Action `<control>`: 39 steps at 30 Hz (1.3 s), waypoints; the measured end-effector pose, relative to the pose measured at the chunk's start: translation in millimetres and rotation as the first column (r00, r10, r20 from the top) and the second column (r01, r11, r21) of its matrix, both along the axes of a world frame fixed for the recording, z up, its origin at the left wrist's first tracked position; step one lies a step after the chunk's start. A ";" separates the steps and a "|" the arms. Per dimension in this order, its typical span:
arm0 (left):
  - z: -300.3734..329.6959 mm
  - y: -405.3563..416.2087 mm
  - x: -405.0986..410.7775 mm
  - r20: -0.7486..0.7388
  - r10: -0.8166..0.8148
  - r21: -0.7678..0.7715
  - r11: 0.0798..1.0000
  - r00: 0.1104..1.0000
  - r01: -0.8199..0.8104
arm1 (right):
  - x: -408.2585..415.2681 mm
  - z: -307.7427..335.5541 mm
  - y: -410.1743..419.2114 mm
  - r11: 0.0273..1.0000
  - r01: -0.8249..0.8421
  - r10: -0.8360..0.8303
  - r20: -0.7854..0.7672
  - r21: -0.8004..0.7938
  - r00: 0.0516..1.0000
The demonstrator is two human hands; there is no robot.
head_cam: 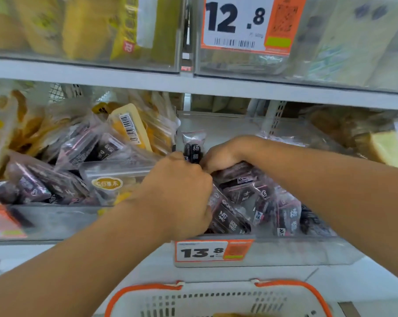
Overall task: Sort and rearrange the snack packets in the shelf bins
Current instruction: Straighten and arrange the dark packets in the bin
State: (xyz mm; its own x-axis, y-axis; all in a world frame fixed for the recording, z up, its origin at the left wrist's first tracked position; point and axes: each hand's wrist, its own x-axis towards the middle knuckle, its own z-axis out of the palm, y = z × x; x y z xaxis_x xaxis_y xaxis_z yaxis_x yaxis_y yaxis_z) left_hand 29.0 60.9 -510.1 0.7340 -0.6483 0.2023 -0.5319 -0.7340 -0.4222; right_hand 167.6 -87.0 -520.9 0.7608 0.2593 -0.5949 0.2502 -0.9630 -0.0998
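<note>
Basket (218,298) below, both hands in bin (307,252): left (179,193) curled round dark packets (227,218), right (220,156) seemingly pinching upright packet (194,147) just between them.

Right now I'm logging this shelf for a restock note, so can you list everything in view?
dark purple snack packets: many, purple-black, piled in middle-shelf bin above the 13.8 tag; more in the left bin
upright dark packet: one, black with white characters, between both hands
yellow packets: several, yellow, back of left bin
upper bins: two, clear, top shelf, holding yellow and pale packs
price tag 12.8: one, white and orange, upper right bin
price tag 13.8: one, white and orange, middle bin front
basket: one, white with orange rim, bottom centre
left hand: curled on packets
right hand: curled on packets
</note>
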 end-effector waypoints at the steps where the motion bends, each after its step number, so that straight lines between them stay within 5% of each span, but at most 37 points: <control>1: 0.5 -0.2 -1.8 -0.008 0.013 0.001 1.000 1.000 -0.013 | -4.4 -5.0 3.9 0.997 -0.071 0.072 0.073 -0.026 0.995; 9: -2.2 0.6 -6.5 -0.073 0.018 0.052 0.999 0.997 -0.015 | -77.5 7.9 -66.6 0.986 -0.162 0.163 0.020 -0.042 0.986; 14: -1.2 -8.8 -9.9 -0.071 0.020 0.156 0.988 0.997 -0.009 | -87.8 9.5 -76.3 0.957 -0.279 0.289 0.397 -0.085 0.871; 18: -0.3 0.1 0.4 -0.071 0.013 0.178 0.984 0.997 0.000 | -47.6 36.1 -94.1 0.994 -0.054 0.108 0.708 -0.098 0.698; 23: -2.3 0.0 4.8 -0.045 -0.012 0.183 0.983 0.999 0.020 | -20.4 43.4 -104.6 0.975 0.209 -0.140 0.514 -0.080 0.846; 26: -2.1 0.1 5.1 -0.057 -0.002 0.138 0.990 0.998 0.010 | -15.2 33.5 -88.3 0.955 0.239 -0.120 0.508 -0.174 0.853; 29: -0.1 0.3 4.3 -0.054 -0.005 0.097 0.995 0.999 0.010 | -21.6 18.6 -79.2 0.947 0.161 0.020 0.549 -0.279 0.836; 35: 0.9 1.7 4.7 -0.074 0.013 0.048 0.999 0.997 -0.009 | -69.9 21.5 -94.3 0.979 -0.167 0.200 0.403 -0.117 0.893; 39: 0.4 2.7 4.7 -0.110 0.009 0.077 0.997 0.994 0.000 | -83.1 22.4 -113.2 0.987 -0.094 0.123 0.239 -0.130 0.963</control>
State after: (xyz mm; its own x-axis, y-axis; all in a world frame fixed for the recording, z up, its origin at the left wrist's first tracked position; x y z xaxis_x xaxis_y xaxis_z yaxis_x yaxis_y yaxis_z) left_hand 33.7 63.6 -509.6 0.7521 -0.6553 0.0702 -0.5749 -0.7044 -0.4162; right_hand 84.4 -200.2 -498.5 0.8584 0.2883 -0.4243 0.3566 -0.9300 0.0894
